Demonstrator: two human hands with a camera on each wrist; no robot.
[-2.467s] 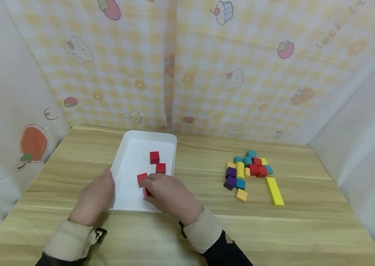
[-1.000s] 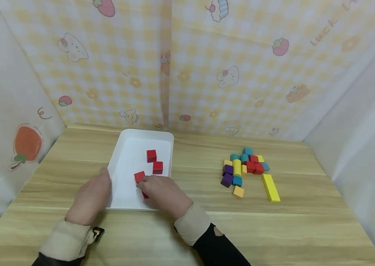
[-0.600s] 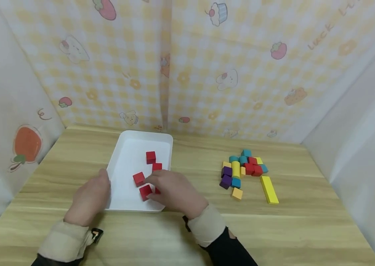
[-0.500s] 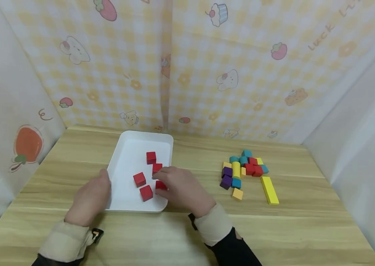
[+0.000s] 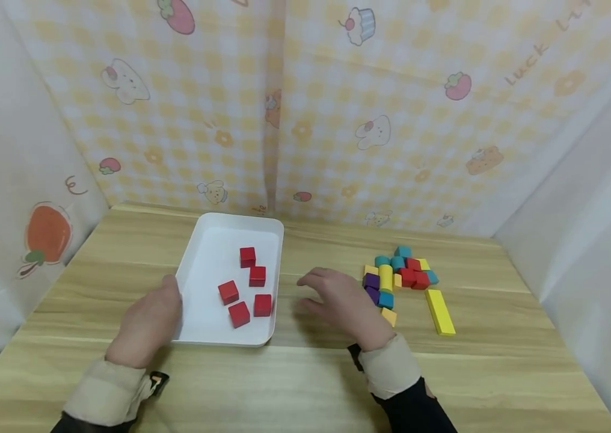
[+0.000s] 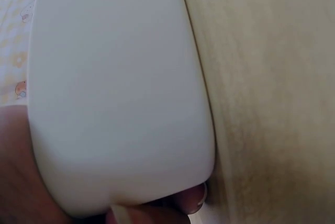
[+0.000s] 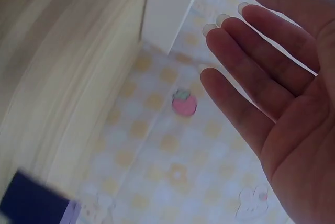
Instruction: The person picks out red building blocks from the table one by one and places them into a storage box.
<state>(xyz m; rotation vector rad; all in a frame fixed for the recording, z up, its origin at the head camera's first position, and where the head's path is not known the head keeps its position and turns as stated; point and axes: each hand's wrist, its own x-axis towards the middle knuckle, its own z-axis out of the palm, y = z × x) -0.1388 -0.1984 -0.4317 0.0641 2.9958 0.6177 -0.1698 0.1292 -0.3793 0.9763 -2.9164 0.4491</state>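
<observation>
A white rectangular tray (image 5: 224, 234) lies on the table with several red cubes (image 5: 228, 292) in it. My left hand (image 5: 145, 322) holds the tray's near left side. In the left wrist view the thumb (image 6: 21, 166) is at the rim and fingertips (image 6: 152, 214) show beside the tray's outer wall. Between the tray and the block pile hovers my right hand (image 5: 346, 304), holding nothing. Its fingers (image 7: 251, 69) are loosely extended in the right wrist view. Partly behind this hand, the pile has purple cubes (image 5: 371, 281), a yellow cylinder (image 5: 385, 278) and red cubes (image 5: 420, 279).
Teal blocks (image 5: 403, 251) sit at the pile's back, and a blue cube (image 5: 385, 300) and a light orange block (image 5: 389, 316) near its front. A long yellow bar (image 5: 440, 312) lies to the right. Patterned cloth (image 5: 327, 108) hangs behind the wooden table (image 5: 262, 391).
The right hand has let go of a red cube inside the tray, then drawn out to the right toward the pile. The left hand has stayed at the tray's side.
</observation>
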